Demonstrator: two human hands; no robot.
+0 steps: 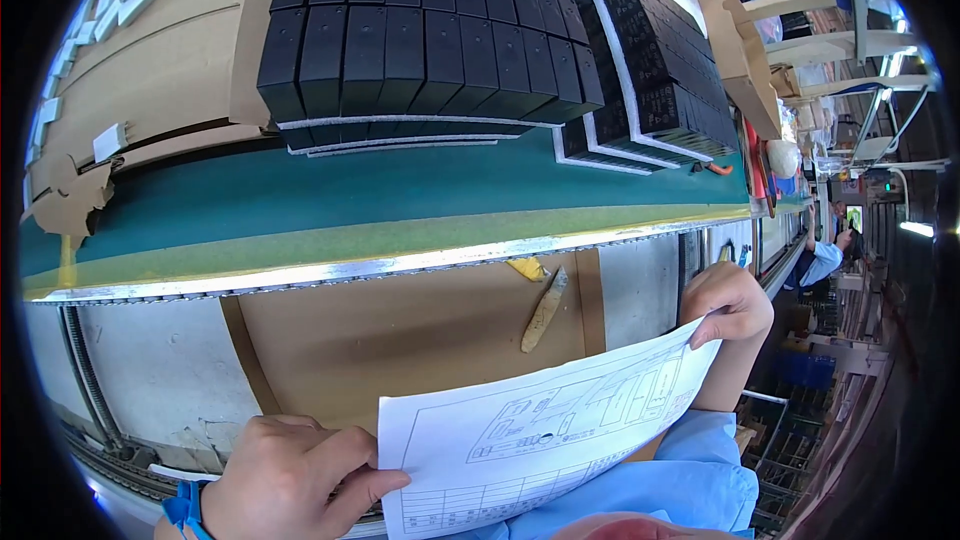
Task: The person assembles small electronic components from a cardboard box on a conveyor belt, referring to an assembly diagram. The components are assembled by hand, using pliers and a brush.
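Note:
A white sheet of paper (560,430) with a printed line drawing and a table is stretched between my two hands, in front of my blue clothing. My left hand (300,470) pinches its left edge between thumb and fingers; a blue band circles that wrist. Up at the far right corner, my right hand (730,305) grips the paper with the thumb on top and the fingers curled behind. The sheet slants upward to the right and bows slightly.
Stacked black rectangular blocks (410,60) stand on the green worktop (330,190), with more black blocks (660,70) beside them on white sheets. Its metal edge (400,262) runs across. Below lies a cardboard tray (400,340) holding a tan, wrapped strip (545,315). Another person (825,255) works at far right.

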